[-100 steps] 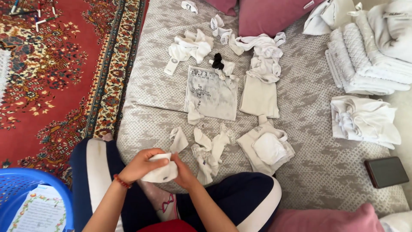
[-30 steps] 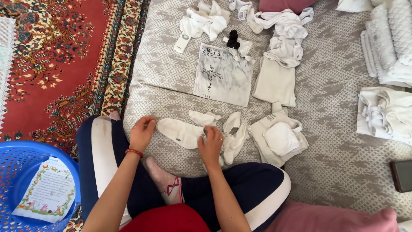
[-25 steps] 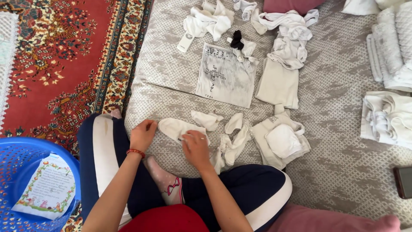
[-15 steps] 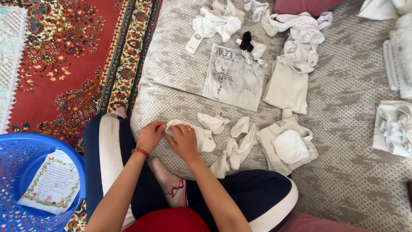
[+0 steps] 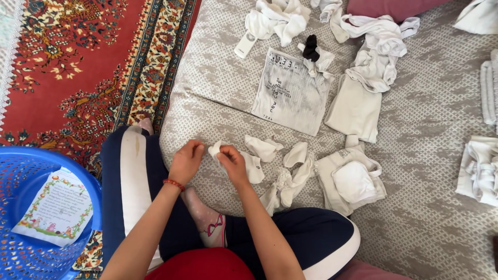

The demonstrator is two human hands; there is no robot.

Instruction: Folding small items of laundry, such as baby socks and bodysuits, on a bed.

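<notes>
Both hands meet on one small white sock (image 5: 244,162) lying on the grey patterned mattress (image 5: 415,207), just in front of the person's crossed legs. The right hand (image 5: 232,162) has its grip closed on the sock's near end, thumb and fingertips pinching a fold of cloth that is raised off the mattress. The left hand (image 5: 185,162) is curled beside it, its fingertips closed on the same lifted end from the other side. The rest of the sock trails to the right, flat on the mattress.

Judging from this, the step in hand is folding or rolling the sock from its end. The next move would call for keeping both pinches firm and carrying the held end over the flat part, so the cloth doubles evenly instead of bunching.

Just beside the sock lies another white sock (image 5: 263,148), and a loose bunch of white socks (image 5: 290,176) lies to the right of that. Further right sits a folded white garment (image 5: 355,179). Beyond them lie a printed grey cloth (image 5: 290,93), a plain cream cloth (image 5: 358,109) and a small black item (image 5: 310,47) among crumpled white laundry (image 5: 381,49). A red patterned carpet (image 5: 67,67) lies to the left, and a blue basket (image 5: 31,207) with a decorated sheet of paper (image 5: 54,205) in it stands at the lower left.
</notes>
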